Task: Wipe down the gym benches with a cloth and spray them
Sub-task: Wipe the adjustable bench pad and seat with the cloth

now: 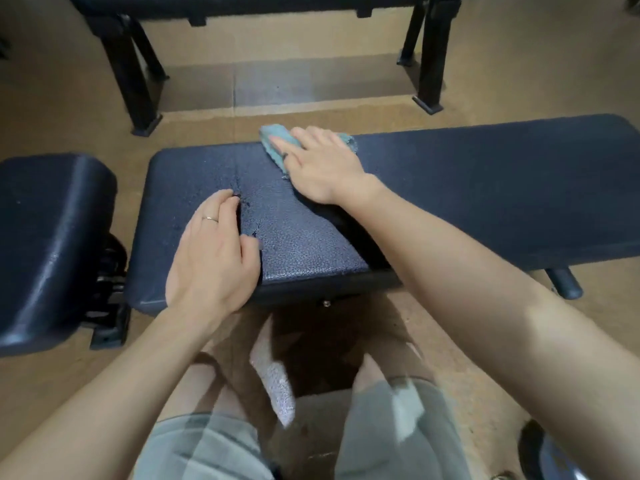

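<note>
The right hand [320,164], fingers flat, presses a teal terry cloth [277,143] at the far edge of the pebbled, cracked navy bench [485,188]. At seven o'clock, the left hand [213,251] rests flat. Tan floor [52,109] surrounds.

I am looking at a gym's free-weight area. A flat dark-blue padded vinyl bench [485,188] lies across my view, a separate dark-blue seat pad [52,237] beside it and a second black-framed bench [263,5] beyond. All stand on tan flooring [519,64].
</note>
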Demonstrator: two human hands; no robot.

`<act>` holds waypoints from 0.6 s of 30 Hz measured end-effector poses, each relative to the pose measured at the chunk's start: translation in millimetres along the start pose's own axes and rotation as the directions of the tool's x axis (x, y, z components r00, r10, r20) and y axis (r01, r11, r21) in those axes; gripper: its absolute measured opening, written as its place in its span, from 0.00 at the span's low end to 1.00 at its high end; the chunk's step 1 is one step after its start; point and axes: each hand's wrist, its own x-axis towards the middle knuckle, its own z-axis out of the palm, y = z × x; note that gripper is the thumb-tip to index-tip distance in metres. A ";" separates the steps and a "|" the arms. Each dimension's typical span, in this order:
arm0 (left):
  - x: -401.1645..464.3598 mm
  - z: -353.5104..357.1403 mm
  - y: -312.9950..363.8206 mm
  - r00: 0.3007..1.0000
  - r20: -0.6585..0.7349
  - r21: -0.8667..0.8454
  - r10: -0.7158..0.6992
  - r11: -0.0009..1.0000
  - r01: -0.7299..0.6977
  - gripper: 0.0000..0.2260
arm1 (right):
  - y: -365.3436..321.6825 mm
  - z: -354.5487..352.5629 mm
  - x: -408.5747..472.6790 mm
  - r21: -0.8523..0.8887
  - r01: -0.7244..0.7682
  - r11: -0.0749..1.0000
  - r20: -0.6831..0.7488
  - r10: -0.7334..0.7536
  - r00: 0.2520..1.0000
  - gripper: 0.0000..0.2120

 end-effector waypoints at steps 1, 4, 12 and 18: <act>-0.9 0.0 -0.4 1.000 0.005 0.010 -0.008 1.000 0.008 0.25 | 23.8 -2.1 -4.7 -0.011 -0.040 0.999 -0.034 0.039 0.999 0.25; -1.9 -0.9 -0.2 1.000 0.010 0.020 -0.004 1.000 0.003 0.27 | 118.4 -17.9 -27.4 -0.049 -0.246 0.968 -0.064 0.243 0.968 0.28; -1.5 -1.8 3.0 1.000 -0.005 -0.029 -0.017 0.999 0.017 0.27 | 60.8 -19.3 -13.2 -0.061 -0.346 0.936 -0.035 0.344 0.938 0.26; -2.1 -6.8 -1.0 0.999 -0.040 -0.090 0.035 0.995 -0.039 0.26 | -53.5 3.5 26.6 -0.058 -0.086 0.995 -0.017 0.085 0.996 0.23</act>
